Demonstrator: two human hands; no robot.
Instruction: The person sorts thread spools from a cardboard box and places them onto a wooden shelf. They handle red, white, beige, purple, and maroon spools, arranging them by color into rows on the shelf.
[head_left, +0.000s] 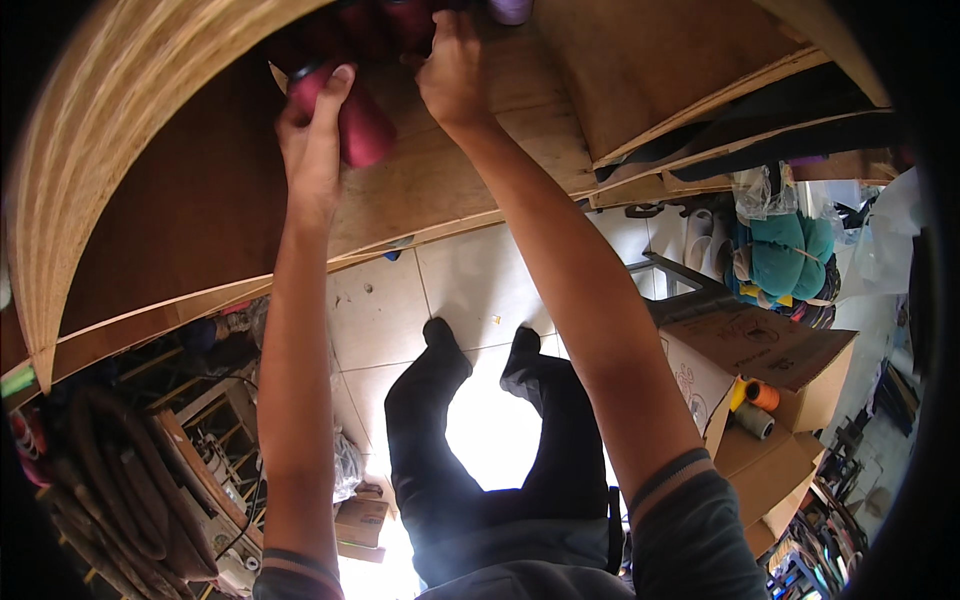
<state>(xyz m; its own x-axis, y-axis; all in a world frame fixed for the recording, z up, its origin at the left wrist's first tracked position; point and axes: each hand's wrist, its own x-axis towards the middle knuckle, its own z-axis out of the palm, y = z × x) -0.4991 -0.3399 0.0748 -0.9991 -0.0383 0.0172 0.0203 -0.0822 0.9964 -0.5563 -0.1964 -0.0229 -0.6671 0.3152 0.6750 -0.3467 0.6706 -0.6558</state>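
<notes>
My left hand (313, 135) is closed round a dark pink thread cone (365, 130), thumb along its side. The cone is tilted above a wooden shelf board (430, 150), its dark narrow end toward the upper left. My right hand (455, 75) reaches deeper into the shelf, its fingers curled beside a dark red thread cone (405, 20). Shadow and the picture's upper edge hide what those fingers hold, if anything. More dark red shapes stand in the shade between the hands. A light purple cone (510, 10) is to the right of my right hand.
Wooden panels (150, 200) enclose the shelf on both sides. An open cardboard box (780, 440) with orange, yellow and grey spools stands at my right, near tied teal cloth bundles (790, 255). Dark rolled material (115, 480) lies at my left. Pale tiles (380, 310) cover the floor.
</notes>
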